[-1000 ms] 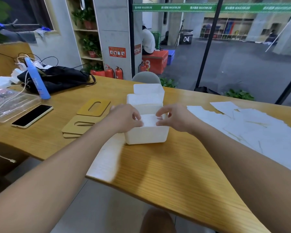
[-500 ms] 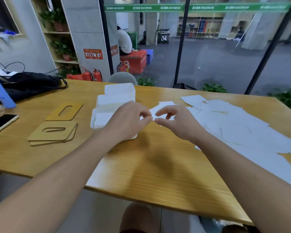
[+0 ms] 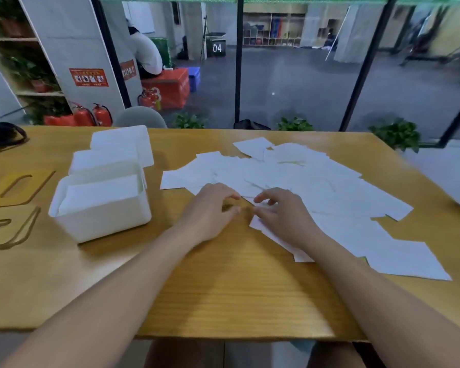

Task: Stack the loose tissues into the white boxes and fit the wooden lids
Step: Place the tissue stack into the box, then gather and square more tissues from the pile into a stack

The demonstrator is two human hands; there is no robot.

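Loose white tissues [image 3: 311,181] lie spread over the right half of the wooden table [image 3: 223,293]. My right hand [image 3: 284,216] rests on the near edge of the pile with loosely bent fingers, thumb and forefinger apart. My left hand [image 3: 210,211] is just left of it on bare wood, fingers loosely bent towards the tissues and holding nothing. An open white box [image 3: 98,221] with tissues stacked inside stands to the left. Two more white boxes [image 3: 104,156] [image 3: 122,139] stand behind it. Wooden lids [image 3: 37,181] [image 3: 24,229] with slots lie at the far left.
A black bag [image 3: 0,134] sits at the table's far left corner. A grey chair back [image 3: 141,116] shows behind the far edge. Beyond are glass panels, potted plants and fire extinguishers. Bare wood lies between me and the pile.
Both hands left the near white box and moved right to the tissue pile. The view swung right, so the phone and clutter on the left dropped out of sight.
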